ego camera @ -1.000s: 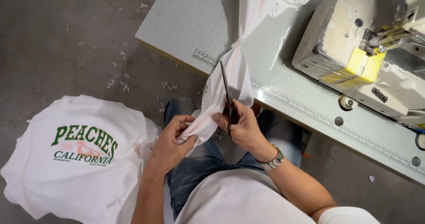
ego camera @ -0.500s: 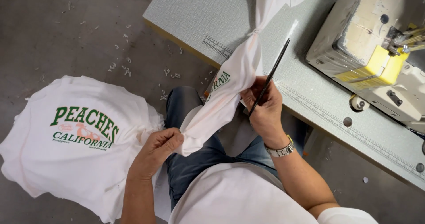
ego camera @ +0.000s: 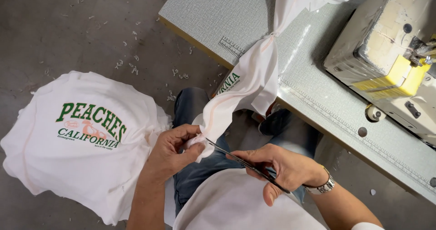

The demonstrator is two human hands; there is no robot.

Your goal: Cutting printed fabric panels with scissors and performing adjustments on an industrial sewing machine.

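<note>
Pinching the bunched end of a white garment [ego camera: 247, 87], the left hand [ego camera: 175, 150] closes on soft, light, limp cloth, best held near its edge. The right hand [ego camera: 284, 168] grips thin scissors [ego camera: 240, 162], tips touching that end. The cloth trails up onto the grey surface [ego camera: 218, 16] beside a sewing machine [ego camera: 386, 53].

The garment [ego camera: 254, 82] pinched in the left hand [ego camera: 175, 150] is white with a pale peach seam line and green lettering, and the scissors [ego camera: 240, 163] in the right hand [ego camera: 281, 168] are dark (nearly black). The stack of shirts [ego camera: 77, 139] on the grey concrete floor [ego camera: 68, 30] is white too, printed in green with peach motifs. The table [ego camera: 213, 16] is pale grey-green with a fine woven texture, the sewing machine [ego camera: 386, 53] cream with a yellow patch, the jeans [ego camera: 193, 107] blue.
</note>
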